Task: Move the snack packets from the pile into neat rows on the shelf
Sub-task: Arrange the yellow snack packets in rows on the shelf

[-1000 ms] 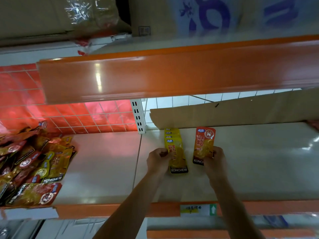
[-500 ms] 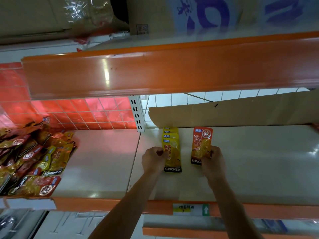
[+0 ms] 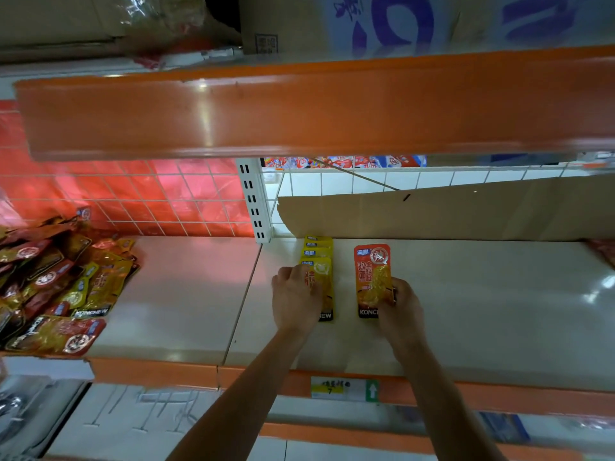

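Snack packets (image 3: 317, 249): left hand (image 3: 294, 301), fingers curled, has slid from edge onto front yellow packet (image 3: 325, 277) of shelf (image 3: 499, 311) row 1, squaring it; right hand (image 3: 401, 311) pinches orange packet (image 3: 372, 274) just beside, i.e. row 2 start; pile (image 3: 60, 287) at left mostly remains.

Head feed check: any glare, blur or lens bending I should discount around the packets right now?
Head view: glare streak on the upper shelf lip, bright reflections on the shelf surface at right; red cast over the pile bay; wide-angle bows the shelf edges; cartons above are smeared; orange packet and yellow packets read sharp.
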